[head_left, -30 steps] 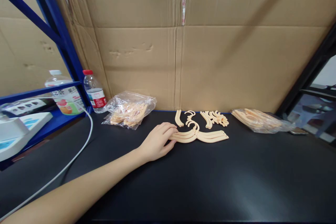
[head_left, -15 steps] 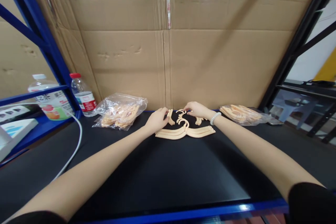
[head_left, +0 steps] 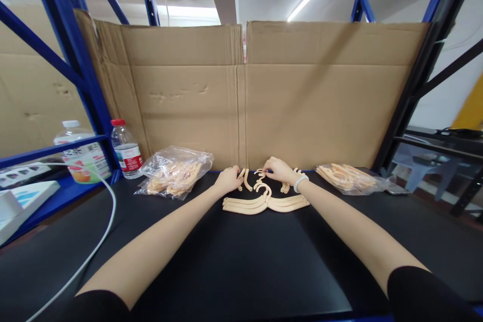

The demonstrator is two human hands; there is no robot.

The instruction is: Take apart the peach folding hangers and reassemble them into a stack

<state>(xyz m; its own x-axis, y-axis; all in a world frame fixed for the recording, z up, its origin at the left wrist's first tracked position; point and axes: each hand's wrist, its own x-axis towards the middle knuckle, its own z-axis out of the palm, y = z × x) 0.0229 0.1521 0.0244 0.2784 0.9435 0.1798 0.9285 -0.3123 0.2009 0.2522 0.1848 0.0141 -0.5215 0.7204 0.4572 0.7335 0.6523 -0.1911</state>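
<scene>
The left hand (head_left: 227, 180) pinches a curved strip (head_left: 242, 173) pointing away; small hooks (head_left: 259, 174) lie just left of the right hand (head_left: 278, 169), its fingers narrowed, hold unclear

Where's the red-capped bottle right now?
Head view, far left of the black table: the red-capped bottle stands between the blue rack post and the clear bag of wooden pieces.

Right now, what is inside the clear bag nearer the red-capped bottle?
The clear bag holds a jumble of pale, curved pieces. Creased, shiny plastic and overlap hide the lower ones, so I cannot count them.
</scene>
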